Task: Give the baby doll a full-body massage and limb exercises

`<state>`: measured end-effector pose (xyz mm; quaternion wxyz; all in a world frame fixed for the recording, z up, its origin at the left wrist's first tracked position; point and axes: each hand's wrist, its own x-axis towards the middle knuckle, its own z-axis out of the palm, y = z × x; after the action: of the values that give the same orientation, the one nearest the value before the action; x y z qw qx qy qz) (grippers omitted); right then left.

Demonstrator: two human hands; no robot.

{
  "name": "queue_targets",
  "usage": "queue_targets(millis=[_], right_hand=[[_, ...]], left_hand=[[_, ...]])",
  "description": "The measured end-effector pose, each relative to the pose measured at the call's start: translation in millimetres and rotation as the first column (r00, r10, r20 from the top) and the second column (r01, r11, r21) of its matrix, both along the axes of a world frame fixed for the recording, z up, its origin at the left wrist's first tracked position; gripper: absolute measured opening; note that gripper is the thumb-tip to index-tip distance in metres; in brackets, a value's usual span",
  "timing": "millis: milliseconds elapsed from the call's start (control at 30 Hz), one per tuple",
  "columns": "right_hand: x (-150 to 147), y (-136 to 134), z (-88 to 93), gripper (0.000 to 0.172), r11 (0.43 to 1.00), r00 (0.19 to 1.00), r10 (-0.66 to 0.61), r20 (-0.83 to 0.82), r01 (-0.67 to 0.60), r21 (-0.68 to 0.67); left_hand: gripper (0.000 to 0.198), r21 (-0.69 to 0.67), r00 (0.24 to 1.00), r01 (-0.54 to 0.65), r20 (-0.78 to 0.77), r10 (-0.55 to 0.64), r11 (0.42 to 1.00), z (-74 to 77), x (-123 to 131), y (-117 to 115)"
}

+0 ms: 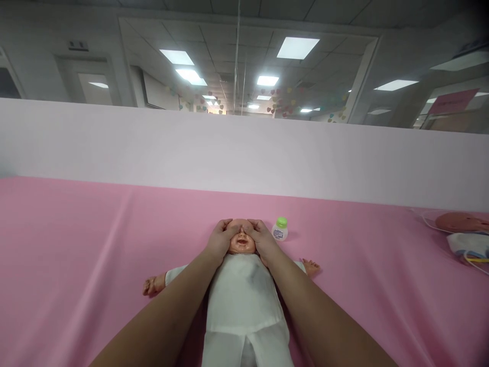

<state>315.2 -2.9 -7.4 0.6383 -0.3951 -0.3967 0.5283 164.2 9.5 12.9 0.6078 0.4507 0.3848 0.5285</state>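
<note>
A baby doll [244, 295] in white clothes lies on its back on the pink sheet [76, 244], head away from me and arms spread. My left hand [218, 239] cups the left side of the doll's head [241, 241], with the thumb across its forehead. My right hand [263, 240] cups the other side in the same way. Both hands wrap closely round the head, fingers curved against it.
A small white bottle with a green cap [280, 229] stands just right of the doll's head. A second doll with white cloth and thin cables [464, 229] lies at the far right. A pale pink partition wall [244, 153] runs behind the sheet.
</note>
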Motion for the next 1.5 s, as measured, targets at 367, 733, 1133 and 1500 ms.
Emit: queue_targets(millis=[367,733,1133,1500], right_hand=[[4,-6,1.0,0.045,0.999,0.994,0.031,-0.108,-0.032,-0.004],[-1,0,1.4,0.047,0.999,1.000,-0.009,0.021,0.010,-0.048],[38,-18,12.7,0.103,0.930,0.926,0.361,0.111,-0.350,-0.111],[29,-11,19.5,0.126,0.997,0.772,0.060,0.632,-0.082,0.007]], left_hand=[[0.038,-0.036,0.998,0.000,0.067,0.002,0.999,-2.8,-3,1],[0.045,0.042,0.995,-0.047,-0.092,0.050,0.998,-5.1,3,3],[0.124,0.056,0.899,0.396,-0.229,-0.374,0.917,18.1,-35,-6],[0.074,0.408,0.756,0.154,-0.635,0.159,0.900,14.6,-24,3]])
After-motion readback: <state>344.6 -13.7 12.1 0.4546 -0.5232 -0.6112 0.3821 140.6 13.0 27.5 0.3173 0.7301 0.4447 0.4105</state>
